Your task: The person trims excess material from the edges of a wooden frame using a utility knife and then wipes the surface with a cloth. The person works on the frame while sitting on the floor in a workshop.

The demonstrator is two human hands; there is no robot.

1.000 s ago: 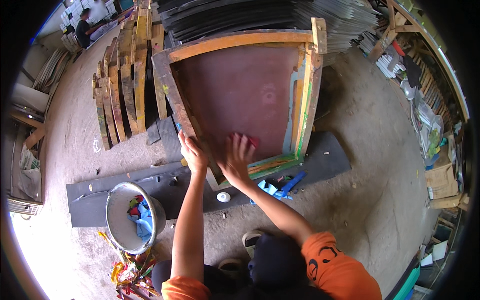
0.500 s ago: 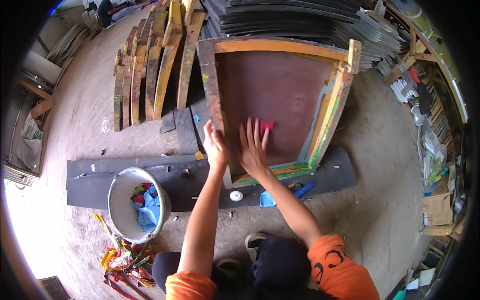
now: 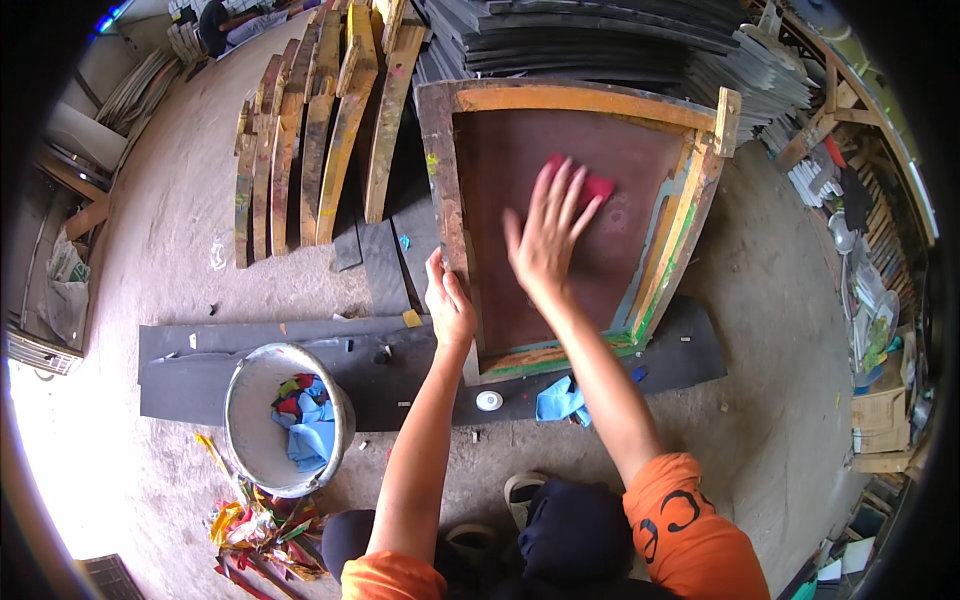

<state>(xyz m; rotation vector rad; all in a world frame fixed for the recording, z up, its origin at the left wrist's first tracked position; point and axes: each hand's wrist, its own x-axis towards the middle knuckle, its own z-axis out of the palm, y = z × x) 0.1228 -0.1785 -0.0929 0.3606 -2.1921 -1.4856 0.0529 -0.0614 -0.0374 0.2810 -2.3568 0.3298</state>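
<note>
A paint-stained screen-printing frame with dark reddish-brown mesh leans up in front of me. My left hand holds its left wooden side near the lower corner, the fingers partly hidden by the wood. Over the mesh, my right hand lies with fingers spread, pressing a crumpled red cloth against the surface. Part of that cloth is covered by the fingers. Below the frame lie a light blue cloth and a small white round object.
A bucket with blue and red rags stands on the left, colourful scraps beside it. Under the frame runs a black sheet. Several wooden frames and stacked black sheets are behind. A person sits far left.
My right hand has slid up and to the right across the mesh, carrying the red cloth. My left hand keeps its place on the frame. The view has shifted slightly.
</note>
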